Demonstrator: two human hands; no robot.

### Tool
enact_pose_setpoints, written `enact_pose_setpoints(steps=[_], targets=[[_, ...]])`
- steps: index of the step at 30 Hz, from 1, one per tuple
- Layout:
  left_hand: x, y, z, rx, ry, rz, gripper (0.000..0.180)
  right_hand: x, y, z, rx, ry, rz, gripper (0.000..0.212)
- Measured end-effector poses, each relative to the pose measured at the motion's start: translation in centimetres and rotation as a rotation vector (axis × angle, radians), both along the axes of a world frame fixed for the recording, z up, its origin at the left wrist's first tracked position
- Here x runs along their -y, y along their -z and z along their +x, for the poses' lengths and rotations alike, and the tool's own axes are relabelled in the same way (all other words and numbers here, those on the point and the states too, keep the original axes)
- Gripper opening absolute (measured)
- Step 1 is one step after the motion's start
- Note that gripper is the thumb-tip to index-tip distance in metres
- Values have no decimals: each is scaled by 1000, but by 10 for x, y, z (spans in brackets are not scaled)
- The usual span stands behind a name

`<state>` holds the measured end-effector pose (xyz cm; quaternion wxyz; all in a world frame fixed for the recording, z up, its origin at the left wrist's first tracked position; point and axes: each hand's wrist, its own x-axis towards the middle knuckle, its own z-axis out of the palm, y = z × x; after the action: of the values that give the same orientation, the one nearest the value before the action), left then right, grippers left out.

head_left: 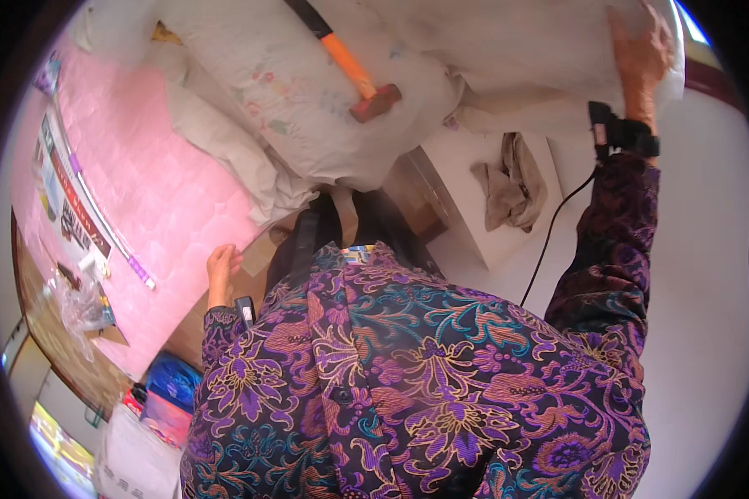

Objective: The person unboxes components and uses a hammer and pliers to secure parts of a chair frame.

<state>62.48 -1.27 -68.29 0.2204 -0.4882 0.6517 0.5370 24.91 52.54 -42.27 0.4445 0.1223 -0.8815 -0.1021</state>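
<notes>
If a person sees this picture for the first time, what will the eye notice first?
Probably the hammer with its orange-and-black handle, lying on pale flowered cloth near the top centre. Then the purple-flowered jacket across the lower middle, and the pink quilted bedding at left.

Right arm reaching far forward, right wrist about straight; right hand upper right, back showing, finger detail blurred, grip unclear. Left arm tucked close to torso; left hand lower, relaxed, fingers loosely extended, close together, tips angled up-right.
</notes>
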Motion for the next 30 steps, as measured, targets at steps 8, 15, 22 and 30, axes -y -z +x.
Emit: enact_pose_setpoints(steps=[8,15,22,30], targets=[[-17,-8,-20,-24,-24,-19,26,18,104,87,456,-198,-580,29],[-22,-14,3,-55,-111,-45,22,146,124,90,1039,-418,-653,33],[-32,-37,38,-147,-315,-10,26,225,185,54,1252,-266,-430,55],[-18,-41,94,-164,-581,-22,25,242,245,33,1387,-87,-124,48]])
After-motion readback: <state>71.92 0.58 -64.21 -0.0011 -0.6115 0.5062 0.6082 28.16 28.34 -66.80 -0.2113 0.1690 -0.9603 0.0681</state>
